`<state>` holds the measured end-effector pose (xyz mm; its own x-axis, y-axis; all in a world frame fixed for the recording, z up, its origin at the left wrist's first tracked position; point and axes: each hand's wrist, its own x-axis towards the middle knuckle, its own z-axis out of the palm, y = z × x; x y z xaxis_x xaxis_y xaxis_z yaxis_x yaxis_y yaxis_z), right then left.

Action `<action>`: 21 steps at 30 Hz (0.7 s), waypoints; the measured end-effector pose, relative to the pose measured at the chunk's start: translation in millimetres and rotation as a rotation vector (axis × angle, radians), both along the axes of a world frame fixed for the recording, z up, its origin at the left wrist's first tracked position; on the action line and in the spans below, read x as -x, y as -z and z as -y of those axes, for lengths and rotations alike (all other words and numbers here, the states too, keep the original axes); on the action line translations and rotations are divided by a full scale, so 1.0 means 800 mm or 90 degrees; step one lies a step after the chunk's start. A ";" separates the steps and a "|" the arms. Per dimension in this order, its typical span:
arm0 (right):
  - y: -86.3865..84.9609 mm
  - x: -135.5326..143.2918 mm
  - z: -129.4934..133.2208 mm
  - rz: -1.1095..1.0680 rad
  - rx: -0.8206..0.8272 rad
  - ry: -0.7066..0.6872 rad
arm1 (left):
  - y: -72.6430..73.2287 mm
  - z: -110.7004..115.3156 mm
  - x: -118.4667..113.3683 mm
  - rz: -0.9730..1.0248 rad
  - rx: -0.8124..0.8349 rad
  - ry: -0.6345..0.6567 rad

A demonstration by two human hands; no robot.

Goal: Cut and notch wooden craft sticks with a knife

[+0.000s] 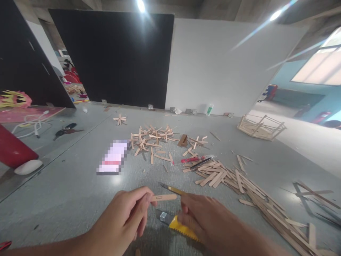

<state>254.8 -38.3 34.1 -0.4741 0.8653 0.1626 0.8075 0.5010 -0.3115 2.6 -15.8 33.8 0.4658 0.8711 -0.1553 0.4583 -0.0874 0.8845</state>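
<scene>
My left hand pinches a flat wooden craft stick between thumb and fingers; a small oval shows on the stick near the thumb. To its right, my right hand is closed, with the thumb across a yellow utility knife whose blade points left below the stick. Just beyond the stick is a slim craft knife with a pointed blade. Its rear end disappears behind my right hand, and I cannot tell whether the fingers touch it.
A long pile of craft sticks runs along the right. Beyond lie star-shaped stick pieces, a red pen and a phone. A stick frame stands far right; keys and a computer mouse are at left.
</scene>
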 end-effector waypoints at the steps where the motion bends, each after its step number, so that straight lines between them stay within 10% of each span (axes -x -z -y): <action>1: 0.001 -0.002 0.000 0.024 0.085 0.003 | 0.000 0.000 -0.001 0.013 0.011 -0.013; 7: 0.006 -0.021 0.007 0.112 0.192 0.027 | -0.004 0.001 -0.003 0.058 0.021 -0.039; 16: 0.030 -0.099 -0.008 0.064 -0.170 0.037 | -0.003 0.003 -0.001 0.072 0.020 -0.032; 21: 0.046 -0.073 -0.028 0.070 -0.183 0.034 | -0.003 0.005 -0.003 0.102 0.006 -0.036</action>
